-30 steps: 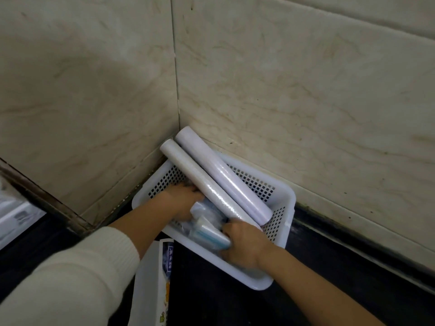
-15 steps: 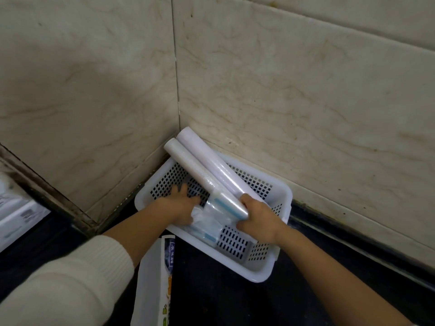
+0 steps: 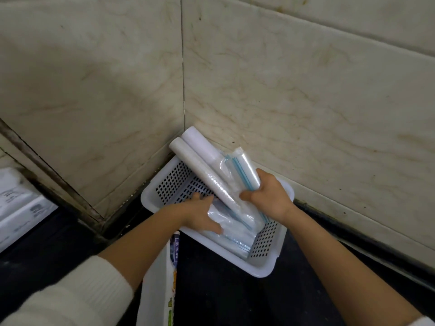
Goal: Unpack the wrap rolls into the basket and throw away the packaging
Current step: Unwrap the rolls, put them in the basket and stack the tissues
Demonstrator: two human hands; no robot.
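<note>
wrap rolls [image 3: 207, 170]: two, propped over basket's [image 3: 266, 267] far corner | right hand [image 3: 270, 196]: grasping bag pack [image 3: 240, 170] | left hand [image 3: 200, 212]: flat, spread on bags inside | advice: lay pack beside the rolls, keep them steadied.

The lower ends of the two long white wrap rolls [image 3: 200, 165] vanish behind the crinkled clear plastic bag with blue stripes [image 3: 240, 168] and the right hand [image 3: 268, 196], so where they meet the floor of the white perforated plastic basket [image 3: 266, 267] cannot be seen. The left hand's [image 3: 200, 215] fingertips are buried among clear wrapping, and its grip cannot be told. The white printed carton [image 3: 162, 278] at the basket's near-left corner runs off the bottom edge; its lettering is too small to read. A blurred white object [image 3: 18, 208], perhaps another box, is cut by the left edge.
</note>
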